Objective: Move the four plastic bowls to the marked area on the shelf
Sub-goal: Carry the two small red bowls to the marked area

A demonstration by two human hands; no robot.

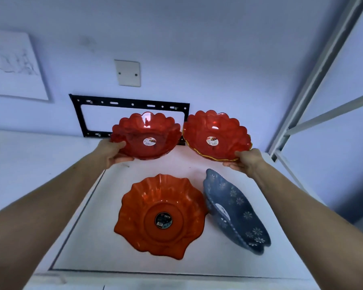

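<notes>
Your left hand (113, 152) and right hand (244, 162) each clamp a scalloped red plastic bowl (146, 136) (216, 136) above the shelf's (88, 237) far edge.

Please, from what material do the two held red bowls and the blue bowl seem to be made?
Both held bowls, the left red bowl and the gold-rimmed red bowl, look like translucent glossy plastic: light passes through and highlights shine. The blue bowl looks like opaque, matte plastic with a white flower pattern.
</notes>
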